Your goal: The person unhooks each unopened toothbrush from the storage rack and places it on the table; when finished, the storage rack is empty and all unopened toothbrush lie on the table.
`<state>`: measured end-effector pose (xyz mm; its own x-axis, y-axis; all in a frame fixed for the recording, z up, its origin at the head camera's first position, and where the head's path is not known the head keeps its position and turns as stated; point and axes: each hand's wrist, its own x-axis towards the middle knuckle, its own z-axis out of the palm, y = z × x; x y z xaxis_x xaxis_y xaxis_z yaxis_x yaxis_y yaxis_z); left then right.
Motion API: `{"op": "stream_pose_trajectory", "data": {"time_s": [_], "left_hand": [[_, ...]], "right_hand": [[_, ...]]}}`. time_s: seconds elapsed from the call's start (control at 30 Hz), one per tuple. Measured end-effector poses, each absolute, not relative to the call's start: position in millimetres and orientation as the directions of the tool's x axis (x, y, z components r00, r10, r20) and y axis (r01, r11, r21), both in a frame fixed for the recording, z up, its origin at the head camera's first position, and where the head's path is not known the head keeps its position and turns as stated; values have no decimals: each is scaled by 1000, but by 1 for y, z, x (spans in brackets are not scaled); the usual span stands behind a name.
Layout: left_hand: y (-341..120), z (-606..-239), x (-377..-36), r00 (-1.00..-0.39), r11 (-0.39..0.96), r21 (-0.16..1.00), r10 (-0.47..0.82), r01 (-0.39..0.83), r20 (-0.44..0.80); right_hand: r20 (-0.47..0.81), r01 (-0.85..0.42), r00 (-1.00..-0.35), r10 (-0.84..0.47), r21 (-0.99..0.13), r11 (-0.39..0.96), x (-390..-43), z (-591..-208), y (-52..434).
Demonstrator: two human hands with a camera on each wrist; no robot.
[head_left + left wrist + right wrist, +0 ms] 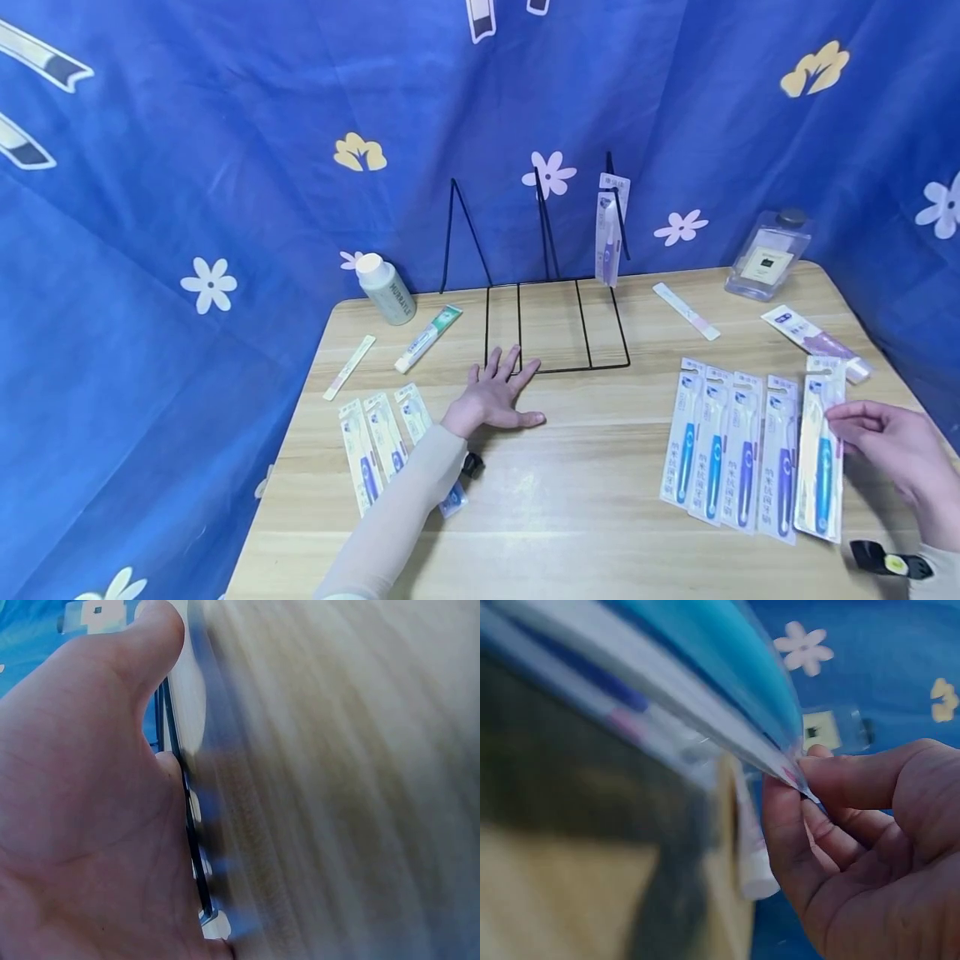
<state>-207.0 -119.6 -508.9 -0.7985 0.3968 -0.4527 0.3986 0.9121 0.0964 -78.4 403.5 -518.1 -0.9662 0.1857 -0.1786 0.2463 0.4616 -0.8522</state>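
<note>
My right hand (885,446) pinches the edge of a packaged blue toothbrush (823,479) at the right end of a row. In the right wrist view, thumb and fingertips grip the pack's edge, its blue handle (750,652) close to the camera. Beside it lie several more toothbrush packs (744,454), blue and purple. My left hand (498,398) is spread with straight fingers at the front of a black wire rack (577,369); its fingertips reach the rack's front wire. Purple toothbrush packs (606,237) hang on the rack's right hook.
Left: grey-green bottle (390,292), green-white toothpaste tube (427,337), slim white packet (349,367) and toothbrush packs (363,458) partly under the left arm. Right: another slim packet (686,311), clear bottle (770,254) and purple-white tube (813,340). Blue patterned cloth (285,167) stands behind the table.
</note>
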Motion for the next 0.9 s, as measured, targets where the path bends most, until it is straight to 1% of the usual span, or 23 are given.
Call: {"op": "stream_pose_trajectory", "data": {"time_s": [0.07,0.2,0.33,0.43,0.57,0.67,0.8,0.9], "left_hand": [[-119,-509,-207,-798,912,98,396,398,-454],[-118,-508,-208,-796,911,110,402,397,-453],[-119,-508,-207,-798,912,103,399,397,-452],[-119,-509,-207,-800,912,96,397,399,-449],[-119,-509,-208,-803,911,90,398,403,-444],[-119,-509,-207,-802,910,83,398,406,-445],[-120,-509,-207,-801,911,80,395,405,-449],[-120,-510,-207,-802,910,82,397,406,-446]], "right_hand": [[-230,285,-958,171,-837,468,-77,-526,408],[-288,331,-944,162,-809,486,-75,-538,409],[-274,322,-947,169,-794,515,-75,-543,405],[-257,329,-944,206,-757,564,-76,-542,401],[-260,359,-933,247,-697,621,-77,-539,398],[-248,354,-935,252,-641,681,-77,-535,396],[-230,330,-943,242,-529,782,-78,-527,396],[-270,319,-939,211,-466,825,-82,-518,397]]}}
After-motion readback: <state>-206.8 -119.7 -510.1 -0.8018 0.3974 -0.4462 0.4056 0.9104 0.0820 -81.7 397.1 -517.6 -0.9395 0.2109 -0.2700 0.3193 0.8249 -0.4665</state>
